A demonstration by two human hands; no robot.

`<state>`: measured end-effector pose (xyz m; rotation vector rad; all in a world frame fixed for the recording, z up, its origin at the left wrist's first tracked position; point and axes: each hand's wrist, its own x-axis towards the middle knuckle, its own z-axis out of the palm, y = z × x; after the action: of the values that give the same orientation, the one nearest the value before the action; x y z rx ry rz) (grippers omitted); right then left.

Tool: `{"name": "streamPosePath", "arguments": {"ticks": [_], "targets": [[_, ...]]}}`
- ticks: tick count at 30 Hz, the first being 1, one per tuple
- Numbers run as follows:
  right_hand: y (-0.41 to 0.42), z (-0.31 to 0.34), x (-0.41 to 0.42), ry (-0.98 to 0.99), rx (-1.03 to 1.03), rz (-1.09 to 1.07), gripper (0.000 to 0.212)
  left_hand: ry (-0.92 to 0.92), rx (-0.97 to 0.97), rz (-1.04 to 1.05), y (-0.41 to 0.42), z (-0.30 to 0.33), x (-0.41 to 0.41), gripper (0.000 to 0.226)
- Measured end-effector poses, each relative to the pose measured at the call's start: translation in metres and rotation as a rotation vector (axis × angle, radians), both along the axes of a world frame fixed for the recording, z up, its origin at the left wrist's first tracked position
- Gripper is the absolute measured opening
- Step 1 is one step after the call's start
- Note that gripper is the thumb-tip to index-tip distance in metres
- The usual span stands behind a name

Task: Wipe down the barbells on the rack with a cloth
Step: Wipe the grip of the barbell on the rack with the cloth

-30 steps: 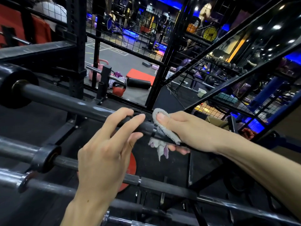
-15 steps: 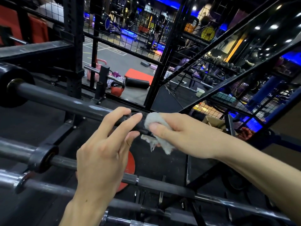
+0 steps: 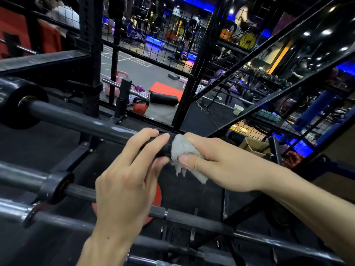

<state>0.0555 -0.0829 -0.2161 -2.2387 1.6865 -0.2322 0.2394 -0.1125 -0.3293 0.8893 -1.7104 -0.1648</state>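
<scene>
Your left hand [image 3: 126, 181] rests on the top barbell [image 3: 80, 121], with the fingers curved over the dark bar and the thumb coming up from below, so it holds the bar lightly. Your right hand [image 3: 217, 164] is just beside it, touching it at the fingertips, and it pinches a small grey cloth [image 3: 180, 150] between the thumb and the other fingers. The cloth is pressed around the same bar, and its loose end hangs down under your thumb. This top barbell runs from the upper left, where a thick black collar [image 3: 17, 102] sits on it, down toward the middle of the view. Below it, two more barbells lie on the rack: a middle barbell [image 3: 28, 179] with a grey collar, and a lower barbell [image 3: 192, 219] that passes under your left wrist. A red plate [image 3: 156, 196] shows partly behind your left hand. Behind the rack stands a black wire mesh frame [image 3: 192, 77], and on the floor beyond it you can see a red kettlebell [image 3: 140, 107], a black foam roller [image 3: 163, 99] and a red mat [image 3: 166, 90].
</scene>
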Motion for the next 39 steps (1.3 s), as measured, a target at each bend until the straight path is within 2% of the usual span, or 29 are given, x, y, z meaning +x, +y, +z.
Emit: {"name": "streamPosePath", "arguments": {"ticks": [2,6,9,13,15,18,21,26,29,32,35,39], "targets": [[-0.003,-0.007,0.004,0.026,-0.057,-0.033,0.034,0.003,-0.001,-0.005,0.000,0.001,0.001,0.039],[-0.014,-0.010,0.016,-0.042,-0.120,-0.158,0.057,0.021,0.000,-0.001,-0.001,0.002,0.001,0.046],[-0.007,-0.007,0.023,0.042,-0.138,-0.134,0.046,0.028,0.008,0.000,-0.002,0.002,0.001,0.049],[0.006,-0.011,0.040,0.359,-0.282,-0.024,0.039,0.034,0.042,-0.002,-0.001,0.003,0.003,0.056],[0.002,-0.013,0.045,0.394,-0.301,-0.008,0.034,0.030,0.058,-0.014,-0.001,0.004,0.004,0.061],[0.004,-0.007,0.038,0.386,-0.278,-0.003,0.046,0.025,0.038,-0.016,-0.001,0.005,0.005,0.057],[0.032,-0.007,0.008,0.474,-0.252,-0.066,0.064,0.004,-0.003,-0.001,-0.001,0.003,0.005,0.051],[0.062,-0.037,-0.005,0.660,-0.511,-0.191,0.068,0.015,0.029,-0.043,0.003,0.002,0.002,0.059],[0.036,-0.049,0.031,0.654,-0.564,-0.239,0.068,0.017,0.043,-0.049,0.002,0.003,0.001,0.060],[0.015,-0.051,0.058,0.712,-0.526,-0.186,0.072,0.027,0.014,-0.018,-0.001,0.001,0.003,0.059],[0.026,-0.040,0.039,0.639,-0.510,-0.126,0.069,0.035,-0.008,0.022,-0.004,-0.001,0.007,0.056],[0.065,-0.040,-0.002,0.658,-0.550,-0.236,0.069,0.014,-0.037,0.018,-0.004,0.000,0.007,0.056]]}}
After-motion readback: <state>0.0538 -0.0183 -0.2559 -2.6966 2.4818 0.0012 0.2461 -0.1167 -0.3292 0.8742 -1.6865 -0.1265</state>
